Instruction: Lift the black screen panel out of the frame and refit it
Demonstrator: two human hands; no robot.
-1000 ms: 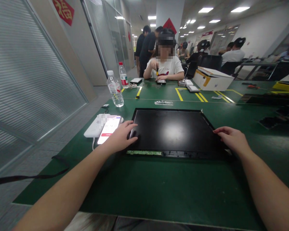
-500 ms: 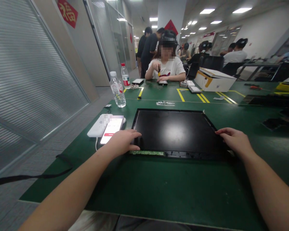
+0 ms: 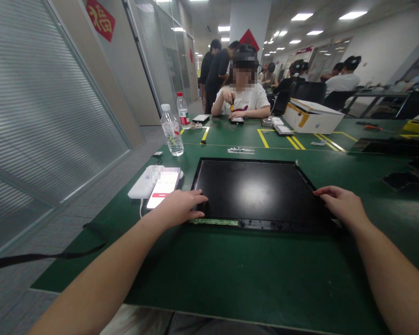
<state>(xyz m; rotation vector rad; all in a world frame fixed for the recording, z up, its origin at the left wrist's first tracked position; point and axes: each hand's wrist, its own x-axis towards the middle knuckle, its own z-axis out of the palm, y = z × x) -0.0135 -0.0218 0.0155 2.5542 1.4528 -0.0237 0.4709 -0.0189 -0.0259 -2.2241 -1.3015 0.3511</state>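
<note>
A black LCD panel (image 3: 254, 190) lies flat on the green table, its face glossy with a bright reflection. A strip of green circuit board (image 3: 214, 223) shows along its near edge. My left hand (image 3: 181, 205) rests at the panel's left edge, index finger and thumb spread apart over the frame. At the opposite edge, my right hand (image 3: 340, 202) pinches the frame between thumb and fingers; part of those fingers is hidden.
Left of the panel, a lit phone (image 3: 163, 188) leans on a white device (image 3: 143, 182) with a cable. Two water bottles (image 3: 172, 132) stand behind. Across the table (image 3: 230, 274), a person (image 3: 243, 97) works with a screwdriver near a white box (image 3: 312, 116). Dark parts (image 3: 408, 172) lie at right.
The whole view has shifted very slightly. Both hands stay at the panel's sides, and the panel remains in place on the table.
</note>
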